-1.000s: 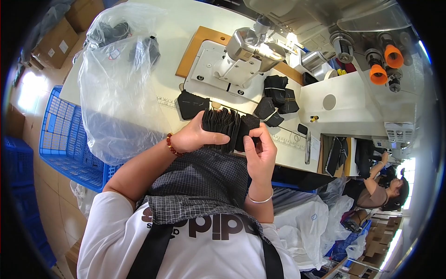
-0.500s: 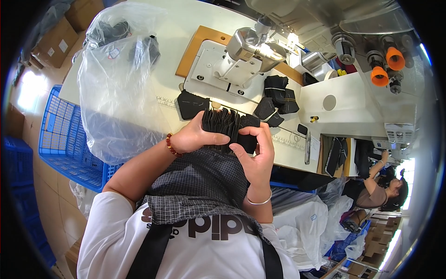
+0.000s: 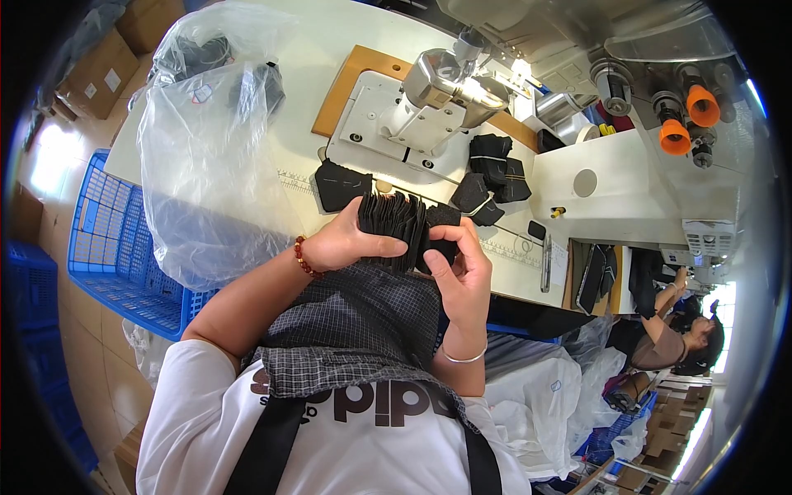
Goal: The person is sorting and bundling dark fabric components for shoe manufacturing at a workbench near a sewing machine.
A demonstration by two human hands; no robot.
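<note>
Centrally, a fanned stack of black fabric pieces point(image 3: 402, 229) held over a grey checked apron point(image 3: 363, 318).
Left hand point(image 3: 346, 245) clamps the stack's left side; right hand point(image 3: 462, 272), now drawn closer than a second ago, pinches its right edge, thumb on top, so the fan sits tighter. Above: white worktable point(image 3: 330, 49), sewing machine point(image 3: 437, 99), loose black pieces point(image 3: 495, 165). Upper left: clear plastic bag point(image 3: 206, 157), blue crate point(image 3: 107, 239). Lower right: another person point(image 3: 668, 338), white bags.
</note>
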